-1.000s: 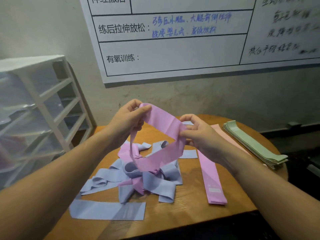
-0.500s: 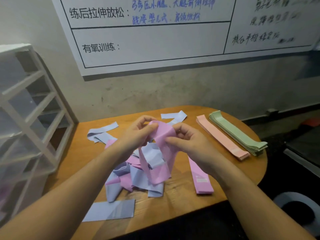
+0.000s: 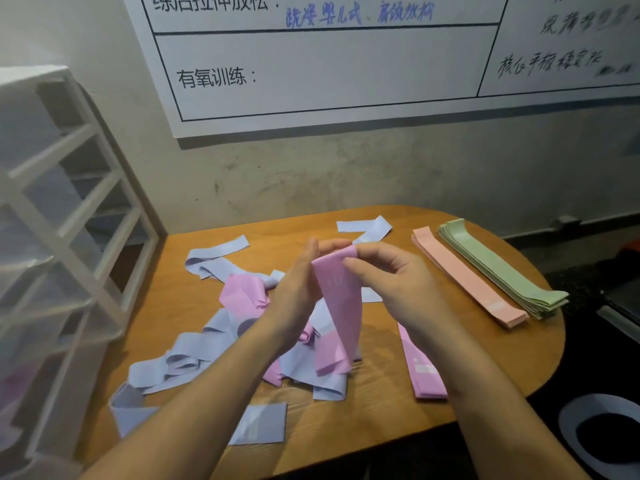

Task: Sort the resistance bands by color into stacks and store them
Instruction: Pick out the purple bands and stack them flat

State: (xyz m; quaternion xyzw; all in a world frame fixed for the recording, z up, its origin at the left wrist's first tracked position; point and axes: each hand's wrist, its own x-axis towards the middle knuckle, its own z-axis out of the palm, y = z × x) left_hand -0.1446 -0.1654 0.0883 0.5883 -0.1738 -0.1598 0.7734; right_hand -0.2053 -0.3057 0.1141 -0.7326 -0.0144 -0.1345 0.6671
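Since half a second ago, both hands have drawn the pink band [image 3: 341, 306] out flat; it hangs lengthwise above the mixed pile [image 3: 221, 344] on the table [image 3: 381, 407]. Right hand [image 3: 391, 282] pinches its top edge with curled fingers. Left hand [image 3: 298, 289] lies straight-fingered against its side. Sorted pink stack [image 3: 420, 372], peach stack [image 3: 467, 282] and green stack [image 3: 502, 268] lie to the right.

The whiteboard [image 3: 346, 74] at the top of the frame bore printed "有氧训练:" and, cut off above it, "练后拉伸放松:", with blue handwriting beside that and black handwriting at upper right, both too blurred to read surely.
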